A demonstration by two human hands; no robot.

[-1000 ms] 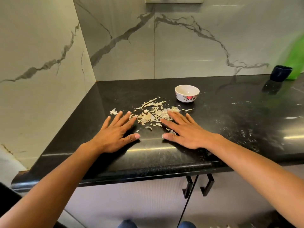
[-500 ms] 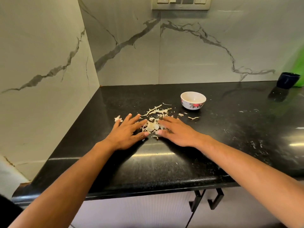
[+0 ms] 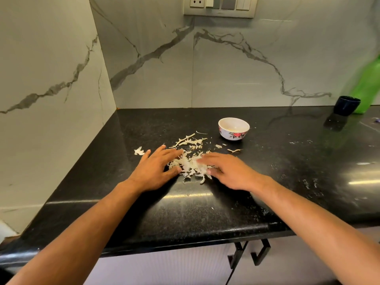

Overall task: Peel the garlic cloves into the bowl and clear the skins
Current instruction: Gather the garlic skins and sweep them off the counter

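Note:
A heap of pale garlic skins (image 3: 190,164) lies on the black countertop (image 3: 185,206). My left hand (image 3: 157,171) lies flat against the heap's left side, fingers straight. My right hand (image 3: 228,171) lies flat against its right side, fingertips on the skins. A few loose skins (image 3: 188,139) sit behind the heap, and one scrap (image 3: 139,151) lies off to the left. The small white bowl (image 3: 233,128) with a red flower pattern stands behind and to the right; I cannot see any cloves in it.
A dark blue cup (image 3: 346,105) and a blurred green object (image 3: 368,87) stand at the far right by the marble wall. The counter's front edge runs below my forearms, with cabinet handles (image 3: 249,254) under it. A switch plate (image 3: 221,6) is on the wall.
Both hands have slid toward each other, pushing the scattered skins into a tighter heap between them. The camera has tilted up slightly.

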